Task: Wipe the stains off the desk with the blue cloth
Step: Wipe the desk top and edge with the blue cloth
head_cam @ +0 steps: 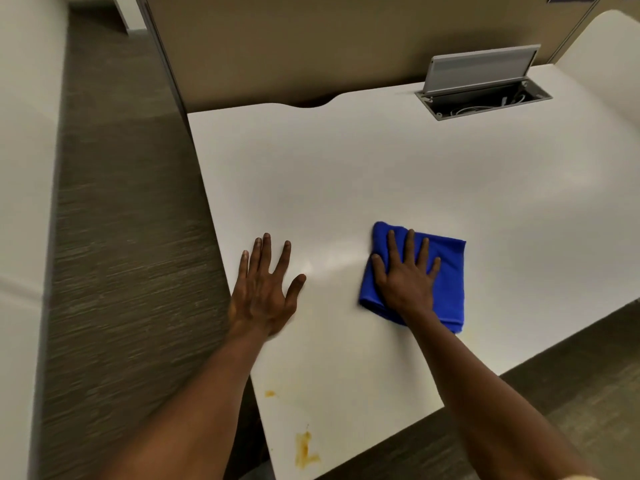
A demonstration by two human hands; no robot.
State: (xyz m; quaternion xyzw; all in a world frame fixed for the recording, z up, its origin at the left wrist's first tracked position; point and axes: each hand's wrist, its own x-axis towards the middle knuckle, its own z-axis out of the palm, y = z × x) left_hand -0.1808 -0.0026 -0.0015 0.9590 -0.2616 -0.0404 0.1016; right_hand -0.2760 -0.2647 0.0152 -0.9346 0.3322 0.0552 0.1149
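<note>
Folded bright blue microfibre cloth [446,271] lies flat on a white rectangular desk top [346,174], towards the near right part of the surface. Its long axis runs from the near edge of the desk away from the viewer, tilted slightly left at the far end, with a rounded fold at the far left corner. The right hand [407,275] presses down on the cloth with palm flat and fingers straight and spread, fingertips pointing away from the viewer; nothing is gripped or pinched. The left hand [265,292] rests palm down on bare desk to the left of the cloth, well apart from it, fingers also straight and spread, holding nothing. Near the front left corner of the desk sit an orange-brown smeared stain [304,448] and a smaller orange spot [269,393] beyond it, both nearer to the viewer than the left hand. A faint yellowish mark [468,330] shows just beside the cloth's near right corner. At the far right of the desk a grey metal cable hatch [485,95] stands with its lid tilted up, white cables visible inside. A tan partition panel [311,46] rises behind the desk, and brown carpet [131,237] covers the floor to the left.
</note>
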